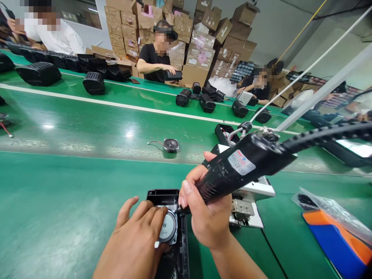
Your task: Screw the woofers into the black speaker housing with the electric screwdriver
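Note:
My right hand is wrapped round a black electric screwdriver, which slants down to the left. The tool's lower end meets the right side of an open black speaker housing, beside the round speaker driver; its very tip is hard to make out. My left hand lies over the housing's left side, its index finger and thumb against the driver's edge. Those fingers and the palm hide much of the housing. A small white connector shows next to my left hand.
Right of the tool stands a white metal device. An orange and blue bin with a plastic bag lies at far right. Another speaker driver with a wire rests ahead. Black speaker housings line the far bench, where several people sit.

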### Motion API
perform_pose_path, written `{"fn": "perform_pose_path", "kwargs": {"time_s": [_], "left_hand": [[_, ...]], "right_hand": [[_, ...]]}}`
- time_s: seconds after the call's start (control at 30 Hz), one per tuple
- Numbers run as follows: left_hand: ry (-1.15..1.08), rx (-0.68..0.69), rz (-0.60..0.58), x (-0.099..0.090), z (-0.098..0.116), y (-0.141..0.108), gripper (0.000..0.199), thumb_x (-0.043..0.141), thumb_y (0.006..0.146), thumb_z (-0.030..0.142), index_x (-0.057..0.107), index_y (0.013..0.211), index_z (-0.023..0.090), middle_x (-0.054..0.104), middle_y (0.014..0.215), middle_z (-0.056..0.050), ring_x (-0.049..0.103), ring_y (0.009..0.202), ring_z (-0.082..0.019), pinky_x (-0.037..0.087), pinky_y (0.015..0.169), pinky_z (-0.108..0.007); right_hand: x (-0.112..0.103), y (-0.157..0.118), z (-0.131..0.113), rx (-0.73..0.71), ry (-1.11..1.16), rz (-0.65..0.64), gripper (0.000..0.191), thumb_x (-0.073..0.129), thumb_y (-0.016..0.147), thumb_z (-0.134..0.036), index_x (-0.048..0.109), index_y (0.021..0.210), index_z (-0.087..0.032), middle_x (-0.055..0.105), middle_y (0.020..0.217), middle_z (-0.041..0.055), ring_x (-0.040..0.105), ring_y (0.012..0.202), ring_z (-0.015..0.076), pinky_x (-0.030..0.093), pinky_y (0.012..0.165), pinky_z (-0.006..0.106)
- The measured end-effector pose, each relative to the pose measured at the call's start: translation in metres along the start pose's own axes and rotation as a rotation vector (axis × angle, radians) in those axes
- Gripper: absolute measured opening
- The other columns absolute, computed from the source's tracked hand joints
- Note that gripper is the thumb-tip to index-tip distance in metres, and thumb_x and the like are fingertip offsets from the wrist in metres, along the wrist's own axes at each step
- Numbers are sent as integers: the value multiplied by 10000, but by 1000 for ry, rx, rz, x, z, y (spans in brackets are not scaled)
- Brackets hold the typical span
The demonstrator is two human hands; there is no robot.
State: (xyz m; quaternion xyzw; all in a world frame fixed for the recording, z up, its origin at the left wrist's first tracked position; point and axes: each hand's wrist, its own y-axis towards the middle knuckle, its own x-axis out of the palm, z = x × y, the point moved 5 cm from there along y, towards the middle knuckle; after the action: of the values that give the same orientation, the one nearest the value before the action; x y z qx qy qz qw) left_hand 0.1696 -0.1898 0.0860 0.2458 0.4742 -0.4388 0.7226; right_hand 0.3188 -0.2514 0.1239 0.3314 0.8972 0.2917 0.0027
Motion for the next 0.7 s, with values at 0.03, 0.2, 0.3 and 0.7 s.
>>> {"fn": "perform_pose_path", "kwargs": {"time_s": [0.03, 0.2, 0.3, 0.7], "left_hand": [[6, 2, 0, 0, 0, 0, 480, 687, 878, 103, 781, 1329, 238, 845, 1261, -63, 697, 1331, -361, 268, 1335, -710], [43, -7, -9, -1, 1, 2, 500, 703, 878, 95, 781, 1352, 236, 846, 1292, -65, 691, 1349, -369, 271, 1343, -716], [75, 0, -29, -1, 4, 2, 516, 694, 883, 88, 775, 1372, 230, 843, 1314, -73, 689, 1355, -372, 294, 1340, -718], [189, -40, -145, -4, 18, 9, 508, 694, 884, 34, 800, 1353, 197, 825, 1374, -94, 666, 1387, -389, 395, 1311, -687]], "right_hand": [[0, 0, 1, 0, -5, -2, 595, 706, 1093, -149, 425, 1578, -350, 592, 924, -61, 573, 626, 136, 552, 585, 285], [4, 0, 5, 9, 0, 1, 580, 705, 1074, -153, 416, 1554, -302, 587, 908, -66, 565, 619, 128, 546, 587, 273], [5, -1, 8, 31, 16, -30, 557, 699, 1074, -129, 423, 1521, -316, 588, 911, -71, 571, 633, 120, 546, 609, 262], [10, 1, 1, 53, 68, -134, 369, 725, 982, -129, 531, 1253, -288, 552, 821, -69, 475, 609, 120, 410, 529, 232]]}}
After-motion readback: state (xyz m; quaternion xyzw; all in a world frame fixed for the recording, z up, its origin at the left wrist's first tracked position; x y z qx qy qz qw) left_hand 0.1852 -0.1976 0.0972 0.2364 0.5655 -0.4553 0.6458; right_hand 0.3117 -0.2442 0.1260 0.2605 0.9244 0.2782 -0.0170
